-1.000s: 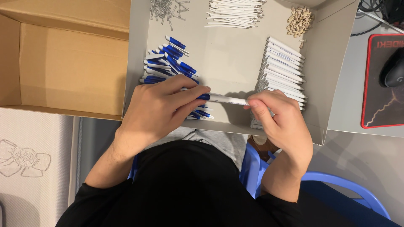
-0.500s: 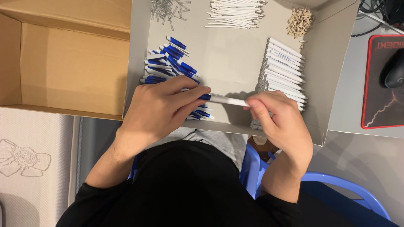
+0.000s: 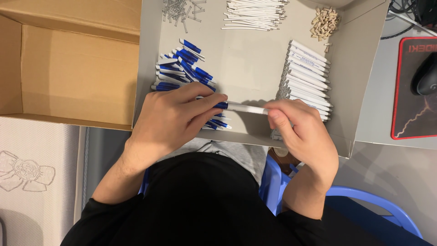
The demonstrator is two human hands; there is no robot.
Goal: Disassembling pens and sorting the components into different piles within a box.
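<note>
My left hand pinches the blue end of a pen, and my right hand grips its white barrel at the other end. The pen lies level between both hands, just above the near edge of a shallow grey cardboard tray. A heap of blue-and-white pen parts lies right behind my left hand. A stack of white pen barrels sits behind my right hand.
At the tray's far edge lie small metal springs, thin white refill tubes and a pile of small beige pieces. An open brown carton stands to the left. A black-and-red mat with a dark mouse is at right. A blue chair is below.
The hands have shifted only slightly on the pen; it stays held between them in the same place.
</note>
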